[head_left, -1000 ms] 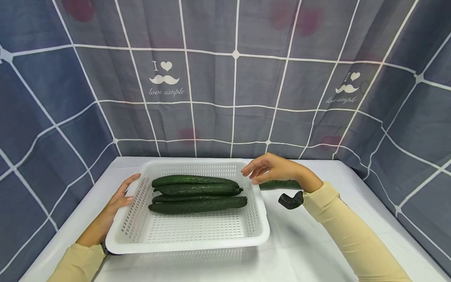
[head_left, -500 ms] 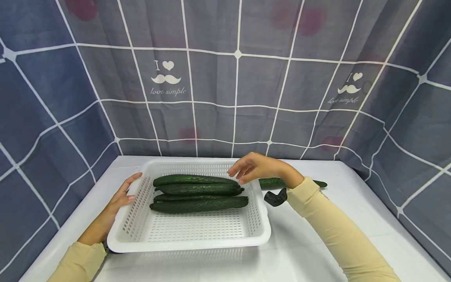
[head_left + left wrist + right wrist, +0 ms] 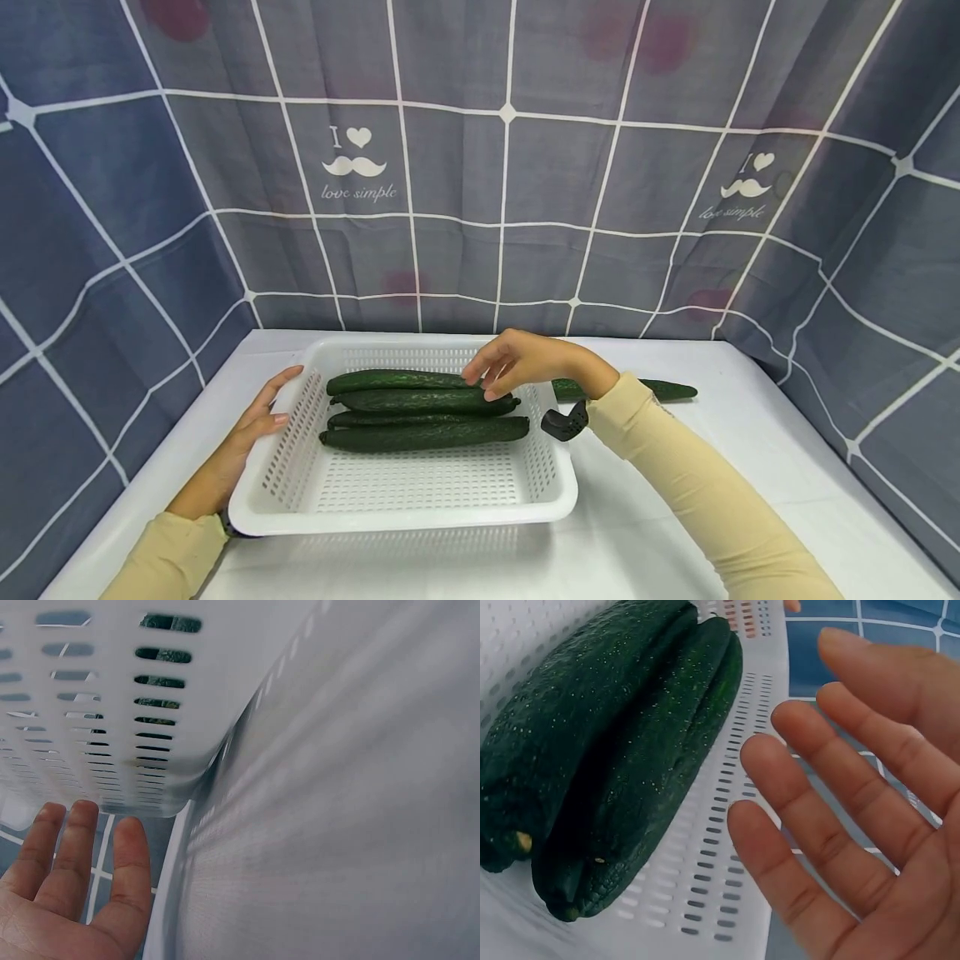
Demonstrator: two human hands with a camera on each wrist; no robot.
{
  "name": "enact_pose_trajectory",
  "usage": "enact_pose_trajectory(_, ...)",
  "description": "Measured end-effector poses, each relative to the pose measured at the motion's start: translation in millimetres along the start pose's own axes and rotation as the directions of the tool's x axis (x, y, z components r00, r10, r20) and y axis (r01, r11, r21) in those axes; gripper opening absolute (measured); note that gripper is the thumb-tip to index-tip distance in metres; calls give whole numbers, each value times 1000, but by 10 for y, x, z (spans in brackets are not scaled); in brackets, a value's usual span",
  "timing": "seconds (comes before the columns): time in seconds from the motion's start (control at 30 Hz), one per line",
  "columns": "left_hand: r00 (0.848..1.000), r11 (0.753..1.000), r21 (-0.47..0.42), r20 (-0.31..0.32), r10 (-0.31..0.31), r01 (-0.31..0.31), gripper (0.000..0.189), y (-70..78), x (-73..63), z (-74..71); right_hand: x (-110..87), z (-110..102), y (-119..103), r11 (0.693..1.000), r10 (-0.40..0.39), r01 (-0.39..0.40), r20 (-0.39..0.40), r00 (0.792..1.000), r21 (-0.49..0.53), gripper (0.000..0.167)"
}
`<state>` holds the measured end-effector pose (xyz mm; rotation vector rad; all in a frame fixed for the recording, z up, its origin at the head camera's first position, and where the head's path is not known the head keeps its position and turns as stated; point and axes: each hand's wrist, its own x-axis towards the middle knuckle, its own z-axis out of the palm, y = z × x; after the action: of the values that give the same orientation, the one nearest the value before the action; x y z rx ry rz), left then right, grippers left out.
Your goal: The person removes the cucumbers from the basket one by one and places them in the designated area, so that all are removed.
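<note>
Several dark green cucumbers [image 3: 427, 436] lie side by side in a white perforated plastic basket [image 3: 390, 523]. Above their right ends hovers my right hand [image 3: 528, 362], its fingers slightly bent and holding nothing. In the right wrist view, the spread fingers of the right hand [image 3: 847, 817] stand apart from the cucumbers [image 3: 637, 772]. At the basket's left side is my left hand [image 3: 243, 433], with the thumb by the rim. The left wrist view shows straight fingers of the left hand [image 3: 82, 892] beside the basket's slotted wall [image 3: 112, 742]; contact there cannot be told.
Another cucumber [image 3: 671, 390] lies on the white tabletop [image 3: 637, 517] right of the basket, partly hidden behind my right wrist. A black device [image 3: 564, 422] sits at that wrist. Grey-blue checked curtain [image 3: 450, 167] encloses the back and both sides.
My right hand has moved left, from the basket's right rim to over the cucumbers, uncovering more of the cucumber outside. The left hand and the basket have stayed put.
</note>
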<state>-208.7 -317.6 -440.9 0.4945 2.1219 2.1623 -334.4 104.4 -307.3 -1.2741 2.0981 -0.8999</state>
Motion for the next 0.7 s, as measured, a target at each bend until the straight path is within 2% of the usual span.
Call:
enact_pose_trajectory(0.17,1000,1000,-7,12,23,-23,68,8,0,-8,77,32,-17,1000,6,-7,23,1000,17,42)
enact_pose_trajectory(0.43,1000,1000,9,-6,-1,1,68,23,-10,3,210,118,-22,996,3,-9,73,997,86,40)
enact_pose_trajectory(0.7,999,999,21,-20,-25,26,68,28,-10,19,351,187,27,985,64,-82,119,991,150,43)
